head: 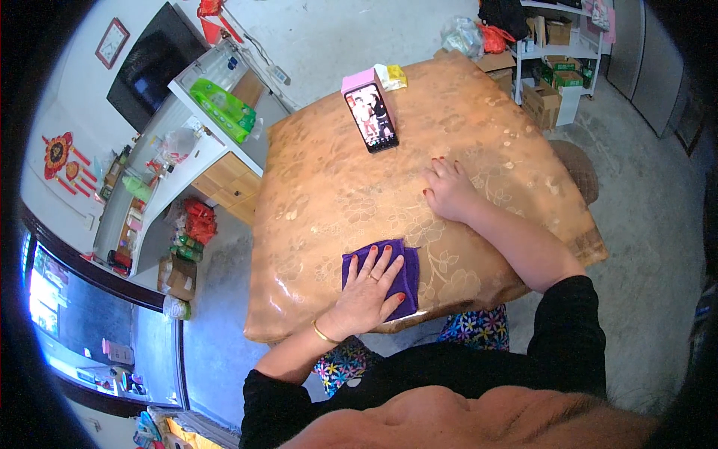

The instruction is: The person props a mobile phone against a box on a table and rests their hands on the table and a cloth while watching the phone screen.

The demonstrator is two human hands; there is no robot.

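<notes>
My left hand [370, 289] lies flat, fingers spread, on a folded purple cloth [410, 275] near the table's front edge. Under both hands is a table with a shiny golden-brown floral tablecloth [314, 185]. Palm down, my right hand [449, 188] rests on that cover further back and to the right, with nothing in it. Beyond the hands, a smartphone [371, 119] with a lit screen leans upright against a pink box [359, 80].
A yellow-and-white packet [392, 77] lies behind the phone. To the left stands a white cabinet [219, 137] bearing a green packet [221, 109]. A round brown stool [576, 168] is beside the table's right edge. Cardboard boxes [541, 104] sit by a white shelf [555, 51].
</notes>
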